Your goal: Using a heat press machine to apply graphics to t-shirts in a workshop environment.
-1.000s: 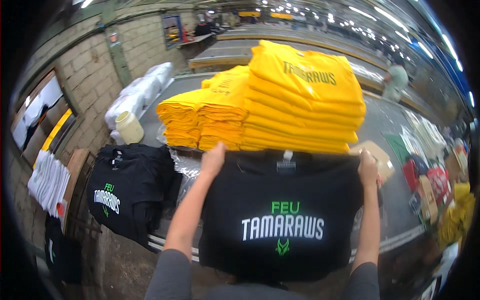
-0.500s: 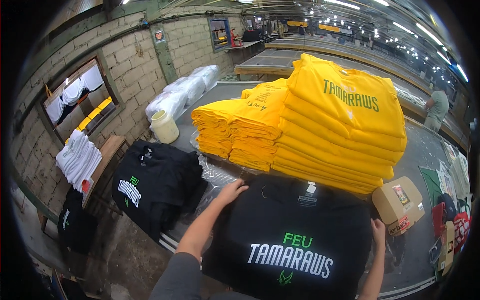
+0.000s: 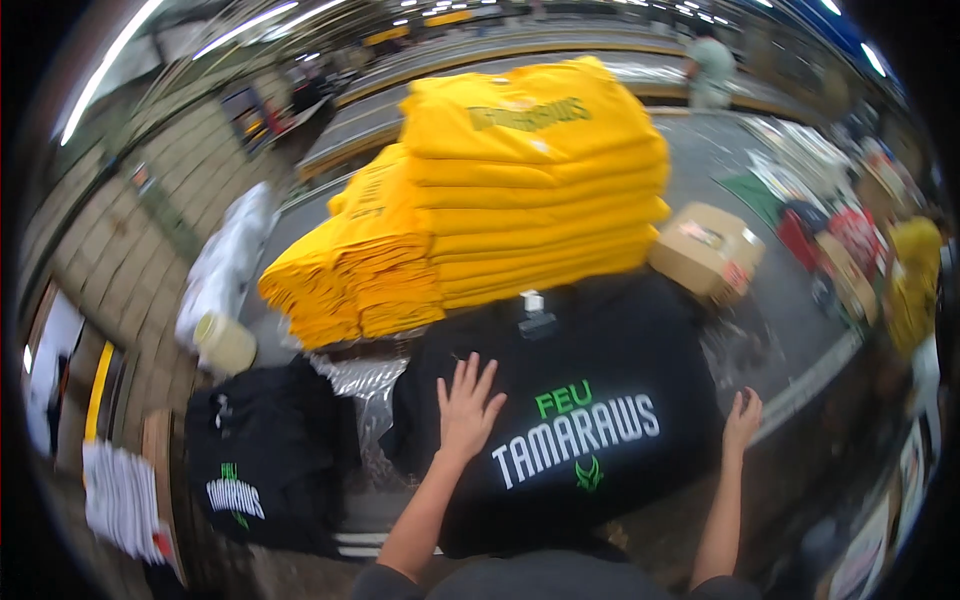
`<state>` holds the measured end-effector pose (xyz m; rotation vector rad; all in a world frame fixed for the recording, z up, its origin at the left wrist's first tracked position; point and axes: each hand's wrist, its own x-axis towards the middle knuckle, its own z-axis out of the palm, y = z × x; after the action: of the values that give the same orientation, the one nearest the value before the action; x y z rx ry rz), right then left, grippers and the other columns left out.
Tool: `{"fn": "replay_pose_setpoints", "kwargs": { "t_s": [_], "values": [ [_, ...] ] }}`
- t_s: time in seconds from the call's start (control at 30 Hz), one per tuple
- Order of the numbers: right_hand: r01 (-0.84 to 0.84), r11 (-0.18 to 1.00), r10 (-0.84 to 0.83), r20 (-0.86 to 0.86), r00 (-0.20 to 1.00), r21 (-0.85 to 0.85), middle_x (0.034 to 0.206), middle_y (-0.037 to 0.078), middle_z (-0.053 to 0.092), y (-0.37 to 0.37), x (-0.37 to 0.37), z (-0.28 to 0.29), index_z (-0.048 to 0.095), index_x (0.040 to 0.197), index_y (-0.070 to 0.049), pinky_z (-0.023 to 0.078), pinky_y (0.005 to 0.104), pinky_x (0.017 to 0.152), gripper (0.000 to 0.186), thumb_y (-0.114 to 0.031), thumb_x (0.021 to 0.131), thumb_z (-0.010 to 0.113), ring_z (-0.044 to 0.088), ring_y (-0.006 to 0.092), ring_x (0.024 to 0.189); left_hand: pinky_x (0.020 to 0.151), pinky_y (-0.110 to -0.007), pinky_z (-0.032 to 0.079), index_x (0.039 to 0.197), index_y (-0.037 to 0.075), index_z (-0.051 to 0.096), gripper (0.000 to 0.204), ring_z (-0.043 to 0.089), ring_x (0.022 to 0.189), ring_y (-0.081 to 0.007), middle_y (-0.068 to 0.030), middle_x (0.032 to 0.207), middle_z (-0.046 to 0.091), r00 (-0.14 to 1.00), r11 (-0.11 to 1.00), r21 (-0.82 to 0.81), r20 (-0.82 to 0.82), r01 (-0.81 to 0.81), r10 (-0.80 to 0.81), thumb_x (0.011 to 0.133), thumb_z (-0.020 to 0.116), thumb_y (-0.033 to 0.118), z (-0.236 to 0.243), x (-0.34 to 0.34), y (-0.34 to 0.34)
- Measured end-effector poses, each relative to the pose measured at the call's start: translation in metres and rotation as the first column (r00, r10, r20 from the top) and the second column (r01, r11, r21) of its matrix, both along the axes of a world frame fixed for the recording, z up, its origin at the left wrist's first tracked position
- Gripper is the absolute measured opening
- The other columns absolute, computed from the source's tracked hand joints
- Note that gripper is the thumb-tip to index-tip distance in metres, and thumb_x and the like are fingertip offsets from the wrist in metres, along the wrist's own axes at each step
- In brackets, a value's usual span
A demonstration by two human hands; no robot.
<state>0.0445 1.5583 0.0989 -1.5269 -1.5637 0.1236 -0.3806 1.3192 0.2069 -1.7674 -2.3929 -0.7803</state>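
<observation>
A black T-shirt (image 3: 620,350) with green and white lettering and a small green emblem lies spread in front of me, its pale neck tag at the far side. My left hand (image 3: 467,410) rests flat on the shirt's left part, fingers spread. Just off the shirt's right edge is my right hand (image 3: 741,420), its fingers loosely bent and a little apart, with nothing visible in them. Beyond the shirt rises a tall stack of folded yellow T-shirts (image 3: 540,200). More yellow shirts (image 3: 350,270), folded smaller, are piled against its left side.
On the left hangs a pile of black T-shirts (image 3: 265,450), near a pale plastic jar (image 3: 225,343) and white wrapped bundles (image 3: 232,265). A cardboard box (image 3: 706,250) sits right of the yellow stack. Folded white cloths (image 3: 122,500) lie lower left. People stand farther off.
My left hand has moved from the shirt's upper left corner onto its front and opened flat. My right hand has let go of the right edge. The view has turned rightward.
</observation>
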Motion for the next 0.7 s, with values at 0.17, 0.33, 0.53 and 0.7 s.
{"fn": "replay_pose_setpoints", "kwargs": {
  "t_s": [0.17, 0.33, 0.53, 0.7],
  "values": [
    [0.304, 0.946, -0.287, 0.143, 0.947, -0.115, 0.097, 0.015, 0.059, -0.183, 0.059, -0.038, 0.059, 0.101, -0.005, 0.045, 0.0418, 0.077, 0.021, -0.017, 0.083, 0.056, 0.058, 0.0330, 0.089, 0.103, -0.056, 0.019, 0.134, 0.017, 0.041, 0.050, 0.028, 0.132, -0.0328, -0.0100, 0.144, 0.032, 0.988, 0.998, 0.037, -0.145, -0.048, 0.052, 0.088, 0.051, 0.034, -0.009, -0.002, 0.009],
    [0.302, 0.649, 0.059, 0.442, 0.895, -0.698, 0.096, 0.019, 0.058, -0.371, 0.052, -0.102, 0.056, 0.098, -0.002, 0.048, 0.0466, 0.071, 0.026, -0.018, 0.077, 0.056, 0.060, 0.0342, 0.086, 0.102, -0.058, 0.019, 0.138, 0.020, 0.034, 0.051, 0.023, 0.135, -0.0285, -0.0061, 0.146, 0.028, 0.973, 0.997, -0.003, -0.216, -0.079, 0.076, 0.093, 0.040, 0.043, -0.028, -0.012, 0.016],
    [0.057, 0.146, 0.160, 0.080, 0.984, -0.988, 0.113, 0.017, 0.059, -0.516, 0.028, -0.168, 0.056, 0.115, -0.008, 0.046, 0.0447, 0.086, 0.034, -0.012, 0.082, 0.047, 0.058, 0.0355, 0.102, 0.102, -0.059, 0.020, 0.140, 0.027, 0.030, 0.052, 0.025, 0.135, -0.0268, -0.0026, 0.147, 0.025, 0.969, 0.996, 0.001, -0.232, -0.086, 0.084, 0.093, 0.033, 0.049, -0.042, -0.015, 0.021],
    [0.020, 0.149, 0.038, 0.026, 0.999, -0.989, 0.111, 0.017, 0.059, -0.567, 0.074, -0.102, 0.059, 0.110, -0.008, 0.047, 0.0425, 0.085, 0.033, -0.009, 0.078, 0.051, 0.056, 0.0319, 0.106, 0.102, -0.060, 0.019, 0.142, 0.029, 0.026, 0.052, 0.024, 0.135, -0.0271, -0.0019, 0.148, 0.023, 0.960, 0.992, -0.033, -0.258, -0.118, 0.106, 0.094, 0.029, 0.049, -0.050, -0.031, 0.017]
  ]
}}
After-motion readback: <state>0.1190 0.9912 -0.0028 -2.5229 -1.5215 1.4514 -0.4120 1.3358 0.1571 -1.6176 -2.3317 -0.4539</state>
